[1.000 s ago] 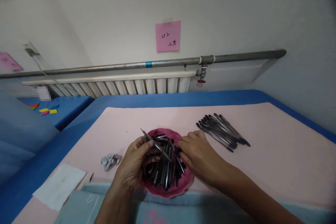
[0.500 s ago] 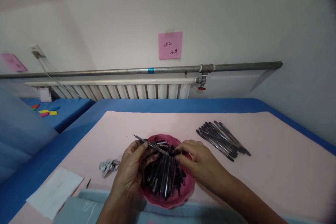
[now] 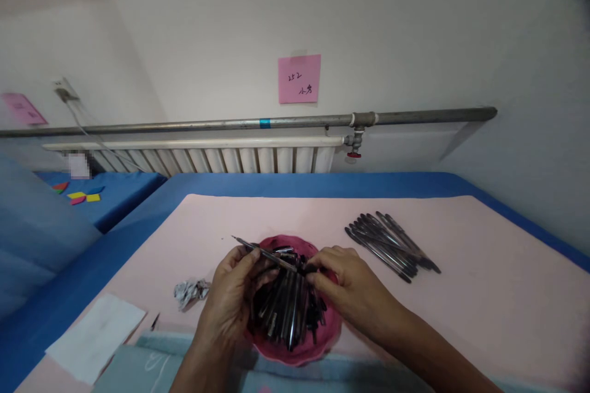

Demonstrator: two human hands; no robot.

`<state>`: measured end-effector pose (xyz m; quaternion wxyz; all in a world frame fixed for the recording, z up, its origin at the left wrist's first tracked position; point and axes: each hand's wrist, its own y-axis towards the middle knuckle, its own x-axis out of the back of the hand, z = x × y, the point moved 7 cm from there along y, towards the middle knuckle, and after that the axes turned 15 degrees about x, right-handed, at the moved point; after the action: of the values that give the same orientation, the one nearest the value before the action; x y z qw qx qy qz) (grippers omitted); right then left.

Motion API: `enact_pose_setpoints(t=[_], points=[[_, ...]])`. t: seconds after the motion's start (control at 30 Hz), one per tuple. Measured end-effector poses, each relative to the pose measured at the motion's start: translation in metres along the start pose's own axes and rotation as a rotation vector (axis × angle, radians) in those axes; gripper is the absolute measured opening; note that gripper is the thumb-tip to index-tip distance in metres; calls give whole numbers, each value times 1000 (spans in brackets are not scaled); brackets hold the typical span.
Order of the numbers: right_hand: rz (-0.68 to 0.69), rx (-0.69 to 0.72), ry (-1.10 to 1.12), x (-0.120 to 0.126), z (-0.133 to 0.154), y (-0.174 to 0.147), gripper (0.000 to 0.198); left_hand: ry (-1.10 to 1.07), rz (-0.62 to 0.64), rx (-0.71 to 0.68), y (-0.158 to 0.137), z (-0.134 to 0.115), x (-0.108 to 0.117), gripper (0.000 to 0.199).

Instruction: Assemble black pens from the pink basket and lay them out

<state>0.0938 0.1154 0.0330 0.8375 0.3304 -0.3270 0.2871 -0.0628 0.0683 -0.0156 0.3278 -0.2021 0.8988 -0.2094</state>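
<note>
Left hand (image 3: pixel 232 288) in a pinch, right hand (image 3: pixel 343 273) curled close opposite.

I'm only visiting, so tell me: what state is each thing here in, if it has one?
Left hand: closed on a pen
Pen: tilted, pointed tip bare
Right hand: fingers bent, grip unclear
Pink bowl: upright, crowded with dark pens
Pens at right: overlapping pile
Gray scrap: crumpled
White sheet: flat
Wall plug: plugged in
Valve: open or shut, can't tell

an indoor room, seemingly a shared workroom: a white radiator (image 3: pixel 258 161) left of centre, a numbered pink note (image 3: pixel 299 78) at upper centre, a second blue table (image 3: pixel 120 193) at far left.
</note>
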Motion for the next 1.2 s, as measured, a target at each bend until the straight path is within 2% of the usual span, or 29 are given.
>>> enact_pose_setpoints(t=[0.37,0.5,0.7,0.83,0.93,1.07,1.2], points=[[52,-7,-42,-4,-1,0,11,10,-50,-17,-2,-1,0,6],[30,13,-33,-4,1,0,12,13,-53,-19,-2,0,0,6],[1,-116,278,-19,-10,-7,15,11,-19,-14,-2,3,-2,9],[-30,-41,135,-7,-7,-4,14,12,-35,-41,-3,-1,0,8],[112,47,-8,-8,-2,-3,15,22,-46,-50,-3,-4,2,6],[328,204,-152,-27,6,-9,15,21,-44,-49,-3,-5,3,7],[354,266,-260,-44,6,-13,12,40,-46,-37,-2,-4,2,6]])
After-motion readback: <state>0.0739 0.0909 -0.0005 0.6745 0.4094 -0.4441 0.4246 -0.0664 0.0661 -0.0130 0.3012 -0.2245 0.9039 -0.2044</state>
